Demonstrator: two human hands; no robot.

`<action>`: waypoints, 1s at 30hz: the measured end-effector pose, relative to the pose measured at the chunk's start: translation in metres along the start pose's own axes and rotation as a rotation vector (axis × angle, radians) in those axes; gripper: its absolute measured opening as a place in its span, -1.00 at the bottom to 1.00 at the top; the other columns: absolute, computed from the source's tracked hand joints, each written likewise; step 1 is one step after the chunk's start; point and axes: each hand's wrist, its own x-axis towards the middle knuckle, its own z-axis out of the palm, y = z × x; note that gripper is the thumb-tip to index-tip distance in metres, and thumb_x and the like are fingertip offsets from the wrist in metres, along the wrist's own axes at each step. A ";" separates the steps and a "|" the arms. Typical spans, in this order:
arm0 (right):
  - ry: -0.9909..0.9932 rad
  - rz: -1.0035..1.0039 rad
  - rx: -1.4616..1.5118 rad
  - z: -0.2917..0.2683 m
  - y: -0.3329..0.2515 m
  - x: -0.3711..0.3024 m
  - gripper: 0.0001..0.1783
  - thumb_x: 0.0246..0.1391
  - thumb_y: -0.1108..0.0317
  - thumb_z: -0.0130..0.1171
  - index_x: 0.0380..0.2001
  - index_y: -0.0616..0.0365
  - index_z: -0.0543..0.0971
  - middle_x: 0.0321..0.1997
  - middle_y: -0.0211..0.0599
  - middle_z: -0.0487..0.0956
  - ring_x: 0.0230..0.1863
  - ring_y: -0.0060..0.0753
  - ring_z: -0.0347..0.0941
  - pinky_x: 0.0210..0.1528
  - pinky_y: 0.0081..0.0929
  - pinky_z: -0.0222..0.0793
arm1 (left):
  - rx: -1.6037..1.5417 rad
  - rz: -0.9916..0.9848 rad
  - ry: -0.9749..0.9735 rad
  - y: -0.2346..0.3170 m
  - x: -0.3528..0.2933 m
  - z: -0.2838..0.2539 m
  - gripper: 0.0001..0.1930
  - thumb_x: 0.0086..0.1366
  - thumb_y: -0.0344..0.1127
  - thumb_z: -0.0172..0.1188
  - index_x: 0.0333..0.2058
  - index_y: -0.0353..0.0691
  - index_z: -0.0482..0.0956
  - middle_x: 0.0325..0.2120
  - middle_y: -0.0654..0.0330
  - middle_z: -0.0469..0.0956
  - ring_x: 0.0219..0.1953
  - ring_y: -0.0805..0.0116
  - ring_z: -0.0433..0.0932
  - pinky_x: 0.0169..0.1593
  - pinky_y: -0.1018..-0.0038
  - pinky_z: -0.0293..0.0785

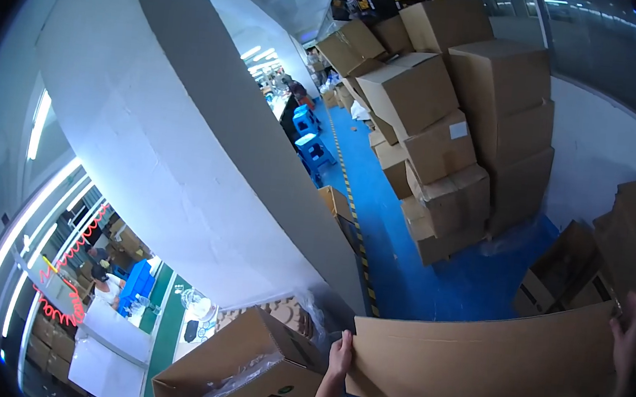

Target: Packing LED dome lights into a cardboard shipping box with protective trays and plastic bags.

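Observation:
A wide brown cardboard sheet (470,366) is held up before me at the lower right, bowed along its top edge. My left hand (341,354) is closed round its left edge, knuckles up. At the opposite edge is my right hand (627,328), its thumb against the cardboard and its fingers pointing upward; it is slightly blurred. An open cardboard box (253,395) with clear plastic film (239,378) inside stands just left of my left hand.
Cardboard boxes (445,149) are piled high beyond the sheet. Another open box (568,268) lies at the right. A large white pillar (185,147) rises at the left, beside blue stools (313,151) and a striped floor line (350,179). A person (105,285) sits at a far-left bench.

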 end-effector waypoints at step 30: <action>-0.238 0.474 0.211 0.071 -0.058 0.007 -0.32 0.21 -0.09 0.13 0.21 0.18 0.33 0.10 -0.24 0.44 0.14 -0.38 0.34 0.19 -0.39 0.24 | -0.283 -0.047 -0.146 0.025 -0.056 -0.052 -0.39 0.36 0.18 0.05 -0.12 -0.39 0.56 -0.23 0.16 0.61 -0.17 0.40 0.53 -0.07 0.45 0.42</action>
